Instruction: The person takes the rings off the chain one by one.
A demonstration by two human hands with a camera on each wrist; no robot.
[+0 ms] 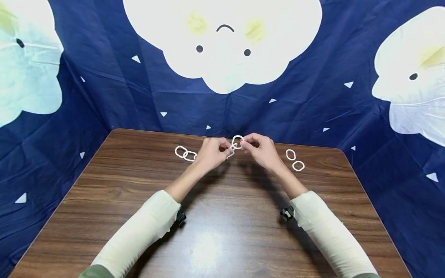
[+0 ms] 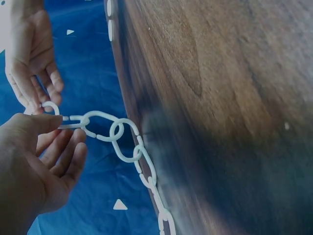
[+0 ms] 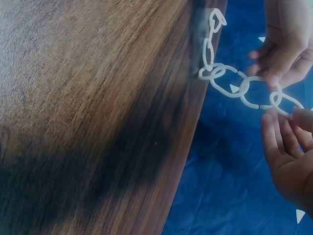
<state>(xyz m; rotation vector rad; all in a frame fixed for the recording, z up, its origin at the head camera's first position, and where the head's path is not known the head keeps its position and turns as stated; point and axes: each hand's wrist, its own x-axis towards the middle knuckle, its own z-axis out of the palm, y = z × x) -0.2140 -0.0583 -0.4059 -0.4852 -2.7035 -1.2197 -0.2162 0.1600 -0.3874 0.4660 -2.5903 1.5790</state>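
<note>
Both hands meet over the far edge of the table, working on a chain of white plastic oval links [image 2: 98,112]. My left hand [image 1: 213,151] pinches a link close to the chain's end between thumb and fingers. The end link [image 1: 238,136], hooked through that one, is pinched by my right hand [image 1: 261,150]. In the right wrist view, the end link [image 3: 292,99] and its neighbour cross between the fingertips of the two hands. The rest of the chain sags from the left hand onto the table, its far part [image 1: 185,155] lying left of that hand.
Two loose white links lie on the table right of the right hand, one upper link [image 1: 287,155] and one lower link [image 1: 298,170]. The brown wooden table [image 1: 222,200] ends just beyond the hands. Behind it hangs a blue cloth [image 1: 194,100] with white clouds.
</note>
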